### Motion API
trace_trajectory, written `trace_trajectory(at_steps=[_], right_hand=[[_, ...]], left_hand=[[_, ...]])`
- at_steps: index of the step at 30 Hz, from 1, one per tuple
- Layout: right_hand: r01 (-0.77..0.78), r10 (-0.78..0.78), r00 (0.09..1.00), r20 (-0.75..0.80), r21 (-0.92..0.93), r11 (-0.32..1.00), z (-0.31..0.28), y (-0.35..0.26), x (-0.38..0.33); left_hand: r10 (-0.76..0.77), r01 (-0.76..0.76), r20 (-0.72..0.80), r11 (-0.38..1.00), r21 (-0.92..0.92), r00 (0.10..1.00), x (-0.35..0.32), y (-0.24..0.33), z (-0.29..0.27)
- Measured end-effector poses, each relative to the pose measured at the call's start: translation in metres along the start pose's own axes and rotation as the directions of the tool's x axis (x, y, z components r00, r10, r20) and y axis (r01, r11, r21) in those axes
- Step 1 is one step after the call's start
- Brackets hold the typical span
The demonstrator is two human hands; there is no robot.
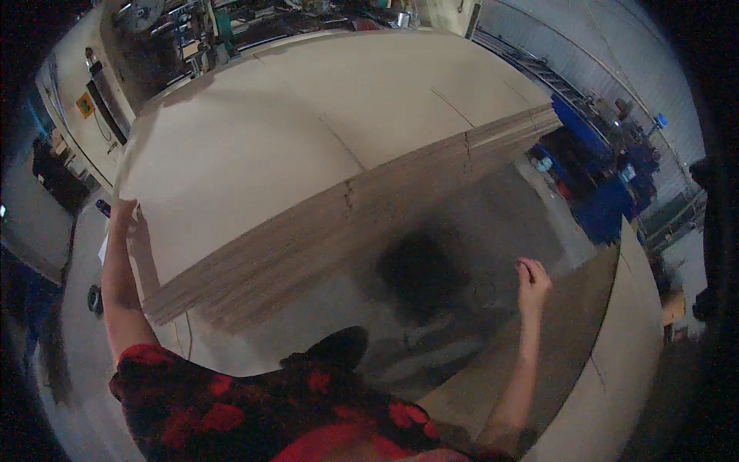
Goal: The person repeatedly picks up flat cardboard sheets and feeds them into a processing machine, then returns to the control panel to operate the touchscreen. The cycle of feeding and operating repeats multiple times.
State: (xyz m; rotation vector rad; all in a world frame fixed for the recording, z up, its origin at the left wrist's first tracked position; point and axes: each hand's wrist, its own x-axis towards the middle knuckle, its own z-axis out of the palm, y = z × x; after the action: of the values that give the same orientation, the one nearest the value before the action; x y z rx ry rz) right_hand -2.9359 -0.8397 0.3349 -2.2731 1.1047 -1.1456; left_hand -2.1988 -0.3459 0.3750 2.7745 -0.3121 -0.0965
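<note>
Left hand: the left hand (123, 212) is seen pressed against the left corner of the stack of boards (308, 154), arm stretched out; how far the fingers are curled cannot be told from here.
Right hand: the right hand (531, 279) is held up in the air, fingers loosely curled in, nothing gripped, well apart from the stack's near edge.
Stack of boards: a thick pile of pale, flat sheets is shown filling the upper middle of the view, its layered near edge running from lower left up to the right corner.
Second stack: a lower pile of sheets (616, 346) is seen at the lower right, just beyond the right forearm.
Floor: grey concrete floor (477, 223) is visible between the two piles, with a dark shadow on it.
Blue machine: a blue machine (608, 177) is placed beyond the big stack's right corner.
Clothing: a red and black patterned shirt (262, 408) is seen at the lower edge.
</note>
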Motion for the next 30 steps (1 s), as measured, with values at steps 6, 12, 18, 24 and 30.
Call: trace_trajectory(at_steps=[6,12,18,24,30], right_hand=[[0.290,-0.287,0.941,0.178,0.009,0.957,0.090,0.047,0.123],[0.769,-0.747,0.449,0.490,0.214,0.602,0.181,0.038,0.257],[0.854,-0.867,0.179,0.465,0.364,0.371,0.214,0.044,0.277],[0.847,-0.907,0.287,0.307,0.362,0.391,0.224,0.050,0.271],[0.741,-0.905,0.011,0.426,0.605,0.293,0.229,0.058,0.285]], left_hand=[[-0.098,0.104,-0.141,0.994,0.041,0.985,-0.052,0.002,-0.013],[-0.260,0.272,-0.244,0.962,0.016,0.934,-0.141,0.036,-0.011],[-0.385,0.397,-0.282,0.918,-0.016,0.879,-0.270,0.148,-0.012],[-0.466,0.456,-0.262,0.884,-0.102,0.845,-0.380,0.293,0.027],[-0.558,0.518,-0.194,0.826,-0.221,0.807,-0.463,0.445,0.096]])
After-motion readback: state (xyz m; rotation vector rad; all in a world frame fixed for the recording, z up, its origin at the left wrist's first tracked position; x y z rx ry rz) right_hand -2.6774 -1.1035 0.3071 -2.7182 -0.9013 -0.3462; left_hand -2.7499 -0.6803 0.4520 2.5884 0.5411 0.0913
